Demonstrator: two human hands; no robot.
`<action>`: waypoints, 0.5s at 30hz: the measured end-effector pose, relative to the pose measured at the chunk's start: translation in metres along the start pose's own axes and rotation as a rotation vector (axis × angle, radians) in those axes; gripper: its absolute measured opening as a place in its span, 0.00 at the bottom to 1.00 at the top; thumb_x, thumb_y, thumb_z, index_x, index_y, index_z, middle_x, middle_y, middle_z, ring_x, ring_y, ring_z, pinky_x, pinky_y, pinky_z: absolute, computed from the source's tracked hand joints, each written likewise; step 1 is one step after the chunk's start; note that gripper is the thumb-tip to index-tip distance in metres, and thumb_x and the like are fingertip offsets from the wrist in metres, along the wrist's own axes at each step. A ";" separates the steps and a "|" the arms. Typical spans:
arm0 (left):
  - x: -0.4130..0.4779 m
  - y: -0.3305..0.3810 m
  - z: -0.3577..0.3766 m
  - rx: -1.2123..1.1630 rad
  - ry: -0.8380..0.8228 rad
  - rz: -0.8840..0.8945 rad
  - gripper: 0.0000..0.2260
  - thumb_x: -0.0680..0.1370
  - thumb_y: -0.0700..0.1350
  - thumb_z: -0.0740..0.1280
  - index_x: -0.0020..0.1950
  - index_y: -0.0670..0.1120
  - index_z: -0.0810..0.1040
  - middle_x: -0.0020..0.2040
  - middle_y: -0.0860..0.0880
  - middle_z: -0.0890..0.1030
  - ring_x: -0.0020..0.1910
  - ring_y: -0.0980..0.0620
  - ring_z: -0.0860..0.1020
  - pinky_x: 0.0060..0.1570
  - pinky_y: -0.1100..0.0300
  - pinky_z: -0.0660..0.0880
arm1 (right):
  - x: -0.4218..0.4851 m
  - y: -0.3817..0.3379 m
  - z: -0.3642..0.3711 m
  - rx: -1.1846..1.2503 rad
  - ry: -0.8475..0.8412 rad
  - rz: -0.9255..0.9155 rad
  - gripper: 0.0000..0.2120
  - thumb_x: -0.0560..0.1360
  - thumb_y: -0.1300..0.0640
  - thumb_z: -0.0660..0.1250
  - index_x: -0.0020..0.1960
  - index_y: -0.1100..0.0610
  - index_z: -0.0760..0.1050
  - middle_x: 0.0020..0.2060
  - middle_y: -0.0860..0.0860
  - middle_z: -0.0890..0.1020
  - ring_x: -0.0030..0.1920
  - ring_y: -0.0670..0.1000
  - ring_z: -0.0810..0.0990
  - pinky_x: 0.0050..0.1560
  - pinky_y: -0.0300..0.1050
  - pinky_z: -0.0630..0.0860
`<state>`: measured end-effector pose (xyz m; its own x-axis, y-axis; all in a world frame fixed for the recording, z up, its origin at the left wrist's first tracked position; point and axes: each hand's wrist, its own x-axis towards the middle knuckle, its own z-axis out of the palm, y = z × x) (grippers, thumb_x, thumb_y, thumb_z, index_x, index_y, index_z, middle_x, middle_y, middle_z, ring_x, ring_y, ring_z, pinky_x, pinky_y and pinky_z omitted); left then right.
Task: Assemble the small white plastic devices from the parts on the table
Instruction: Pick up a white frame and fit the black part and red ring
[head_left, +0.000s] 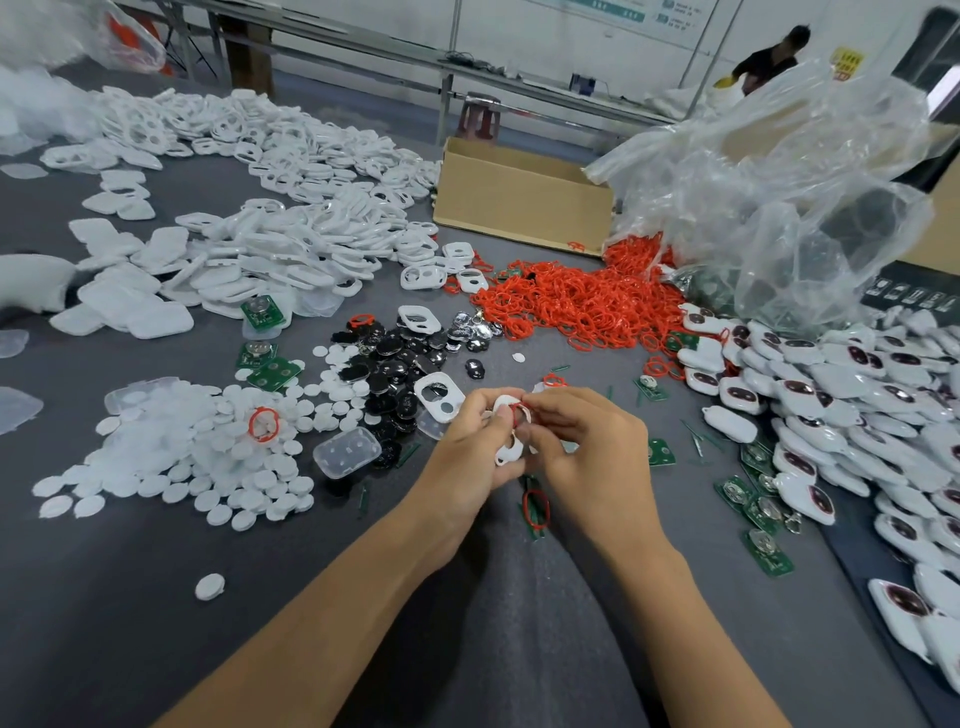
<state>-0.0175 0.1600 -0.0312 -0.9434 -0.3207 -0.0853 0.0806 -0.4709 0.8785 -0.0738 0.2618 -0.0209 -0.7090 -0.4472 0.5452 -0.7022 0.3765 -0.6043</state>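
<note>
Now, mid-assembly. The left hand (475, 441) grips a white shell (508, 453) just above the near middle of the table (104, 597), fingers curled round its edge. I judge this steadies the piece so the other hand can work. The right hand (587, 441) pinches a red ring (519, 412) against the shell's top, thumb and forefinger close together. Whether the ring is already seated is unclear, since fingers cover the joint.

Stock is fanned out around the hands, seemingly within reach, each sort in its own heap:
- ring heap (576, 306), far right of centre
- white discs (182, 447), near left
- black parts (395, 364), between those two
- open frames (291, 244), far left
- finished devices (841, 384), right

Every heap is too many to count. Countable items:
- one cardboard box (519, 197), far
- one clear bag (779, 182), over the rings
- one stray ring (263, 424) on the discs
- one lone disc (209, 586), near left
</note>
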 end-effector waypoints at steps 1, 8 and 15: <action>0.000 0.001 0.000 -0.013 0.001 0.000 0.09 0.84 0.39 0.55 0.55 0.43 0.75 0.55 0.42 0.78 0.55 0.48 0.77 0.52 0.55 0.80 | 0.000 -0.001 0.000 0.013 -0.003 0.014 0.12 0.68 0.69 0.72 0.48 0.58 0.83 0.42 0.47 0.82 0.42 0.45 0.82 0.47 0.33 0.77; 0.000 0.003 -0.002 -0.085 -0.021 -0.013 0.10 0.84 0.38 0.55 0.54 0.44 0.76 0.48 0.47 0.82 0.47 0.53 0.82 0.45 0.60 0.80 | 0.001 -0.004 -0.002 -0.038 0.016 -0.052 0.05 0.73 0.61 0.71 0.48 0.56 0.83 0.43 0.45 0.83 0.44 0.45 0.81 0.48 0.43 0.78; -0.003 0.007 -0.003 0.051 -0.038 -0.007 0.10 0.83 0.38 0.57 0.60 0.41 0.76 0.59 0.37 0.79 0.56 0.48 0.79 0.60 0.51 0.77 | 0.002 0.003 -0.005 -0.108 0.008 -0.090 0.12 0.68 0.65 0.74 0.50 0.57 0.84 0.44 0.53 0.83 0.43 0.51 0.81 0.48 0.41 0.74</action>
<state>-0.0132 0.1549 -0.0266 -0.9554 -0.2857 -0.0743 0.0586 -0.4303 0.9008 -0.0770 0.2661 -0.0187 -0.6433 -0.4765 0.5993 -0.7654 0.4204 -0.4873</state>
